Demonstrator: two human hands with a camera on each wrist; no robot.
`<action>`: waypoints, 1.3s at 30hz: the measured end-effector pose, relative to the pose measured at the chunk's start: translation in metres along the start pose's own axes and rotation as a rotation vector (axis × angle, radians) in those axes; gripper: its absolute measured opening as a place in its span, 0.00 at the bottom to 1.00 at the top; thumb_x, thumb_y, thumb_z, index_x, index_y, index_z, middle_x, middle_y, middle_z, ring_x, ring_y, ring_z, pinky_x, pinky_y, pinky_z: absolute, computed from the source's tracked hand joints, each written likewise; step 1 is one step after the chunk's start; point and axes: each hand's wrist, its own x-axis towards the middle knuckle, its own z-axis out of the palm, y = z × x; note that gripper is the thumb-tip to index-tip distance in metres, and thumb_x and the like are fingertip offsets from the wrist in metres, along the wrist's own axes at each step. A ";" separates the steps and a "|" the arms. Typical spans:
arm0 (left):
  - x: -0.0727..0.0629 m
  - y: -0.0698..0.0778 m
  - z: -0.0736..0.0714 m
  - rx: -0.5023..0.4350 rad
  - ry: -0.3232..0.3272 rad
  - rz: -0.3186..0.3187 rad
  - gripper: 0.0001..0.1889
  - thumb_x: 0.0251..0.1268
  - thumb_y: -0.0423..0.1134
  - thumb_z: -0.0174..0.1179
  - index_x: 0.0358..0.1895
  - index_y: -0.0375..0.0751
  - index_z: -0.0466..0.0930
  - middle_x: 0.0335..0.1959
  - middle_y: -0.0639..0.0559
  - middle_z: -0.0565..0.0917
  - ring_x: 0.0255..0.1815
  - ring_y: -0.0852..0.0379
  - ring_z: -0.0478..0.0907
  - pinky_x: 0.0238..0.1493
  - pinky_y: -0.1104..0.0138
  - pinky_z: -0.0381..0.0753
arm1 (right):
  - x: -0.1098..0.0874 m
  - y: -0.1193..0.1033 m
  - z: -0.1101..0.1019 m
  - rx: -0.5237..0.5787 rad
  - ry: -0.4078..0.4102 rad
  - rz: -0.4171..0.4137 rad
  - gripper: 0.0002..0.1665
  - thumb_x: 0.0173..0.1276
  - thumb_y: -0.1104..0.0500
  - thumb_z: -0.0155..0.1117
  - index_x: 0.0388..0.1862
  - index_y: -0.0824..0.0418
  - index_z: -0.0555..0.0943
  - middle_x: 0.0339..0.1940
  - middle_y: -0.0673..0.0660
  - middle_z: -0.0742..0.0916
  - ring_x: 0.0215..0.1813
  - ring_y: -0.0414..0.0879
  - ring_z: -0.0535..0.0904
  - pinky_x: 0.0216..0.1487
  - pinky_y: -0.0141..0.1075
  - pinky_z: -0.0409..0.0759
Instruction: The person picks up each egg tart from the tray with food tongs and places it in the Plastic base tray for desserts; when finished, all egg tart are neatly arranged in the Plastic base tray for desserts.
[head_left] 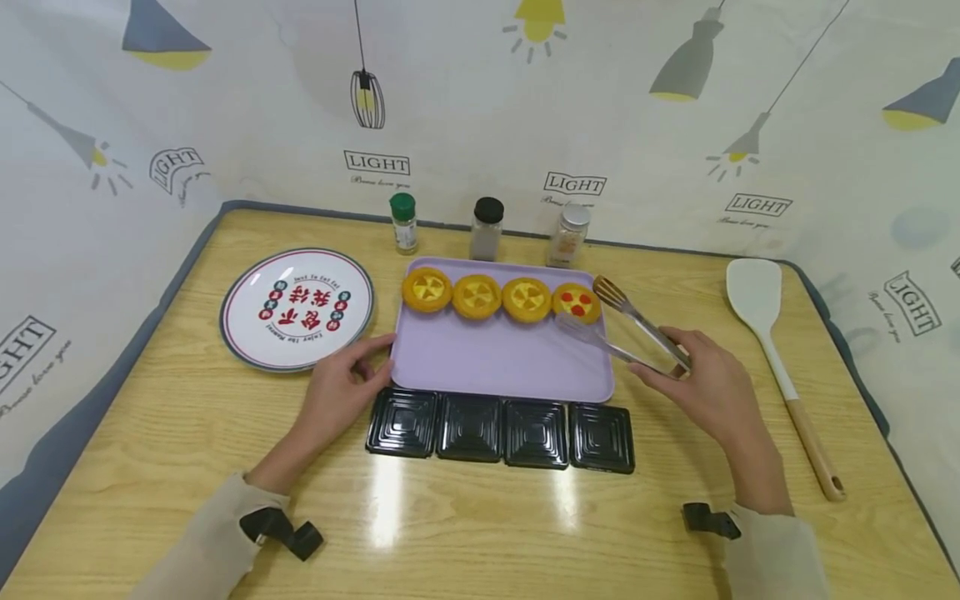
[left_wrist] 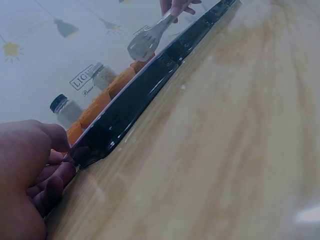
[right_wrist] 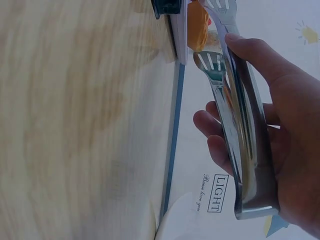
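My right hand (head_left: 712,383) holds metal tongs (right_wrist: 250,145), thumb on one arm and fingers on the other. Their slotted tips stand apart near the rightmost egg tart (head_left: 576,297), which has red spots; one tip overlaps the tart's front in the head view. This tart sits in a row with several yellow-topped egg tarts (head_left: 477,297) along the back of a lilac tray (head_left: 495,354). At the tray's left edge, my left hand (head_left: 337,392) pinches the rim between thumb and fingers. Black square plastic trays (head_left: 468,427) line up along the tray's front edge.
A round plate (head_left: 296,354) with red lettering lies left. Behind the tray stand a green-capped bottle (head_left: 403,225), a black-capped jar (head_left: 487,229) and a silver-capped jar (head_left: 568,236). A white spatula (head_left: 776,358) with a wooden handle lies far right. Patterned cloth surrounds the table.
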 end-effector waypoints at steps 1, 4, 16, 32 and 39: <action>0.000 0.000 0.000 0.000 0.000 0.001 0.19 0.64 0.39 0.66 0.59 0.47 0.81 0.22 0.57 0.77 0.25 0.60 0.73 0.25 0.68 0.71 | 0.000 0.000 0.000 -0.006 0.002 -0.001 0.43 0.59 0.36 0.70 0.61 0.66 0.76 0.43 0.63 0.84 0.31 0.51 0.82 0.30 0.46 0.75; 0.000 0.001 0.000 -0.001 0.001 0.001 0.19 0.64 0.38 0.66 0.59 0.47 0.82 0.22 0.56 0.77 0.25 0.60 0.73 0.25 0.68 0.71 | 0.000 -0.001 0.001 -0.019 0.012 -0.001 0.42 0.59 0.36 0.70 0.61 0.65 0.77 0.43 0.63 0.84 0.32 0.51 0.82 0.29 0.48 0.76; -0.001 0.002 -0.001 0.008 0.003 0.010 0.19 0.64 0.38 0.66 0.59 0.47 0.81 0.23 0.57 0.77 0.25 0.60 0.73 0.26 0.68 0.71 | 0.000 -0.005 0.005 -0.086 0.017 0.002 0.40 0.59 0.35 0.69 0.59 0.62 0.79 0.43 0.62 0.84 0.31 0.50 0.81 0.26 0.46 0.75; 0.001 0.003 -0.001 -0.006 0.004 0.020 0.19 0.64 0.38 0.66 0.59 0.46 0.81 0.23 0.56 0.77 0.25 0.60 0.73 0.27 0.69 0.71 | 0.002 -0.004 0.011 -0.099 0.072 -0.027 0.35 0.58 0.40 0.73 0.56 0.61 0.80 0.39 0.61 0.84 0.27 0.48 0.79 0.21 0.42 0.73; 0.000 0.002 0.000 -0.008 0.005 0.015 0.19 0.64 0.37 0.66 0.59 0.46 0.82 0.23 0.56 0.77 0.25 0.60 0.73 0.26 0.69 0.71 | 0.003 -0.005 0.012 -0.098 0.100 -0.045 0.33 0.57 0.42 0.75 0.55 0.61 0.81 0.38 0.61 0.84 0.24 0.47 0.77 0.20 0.40 0.71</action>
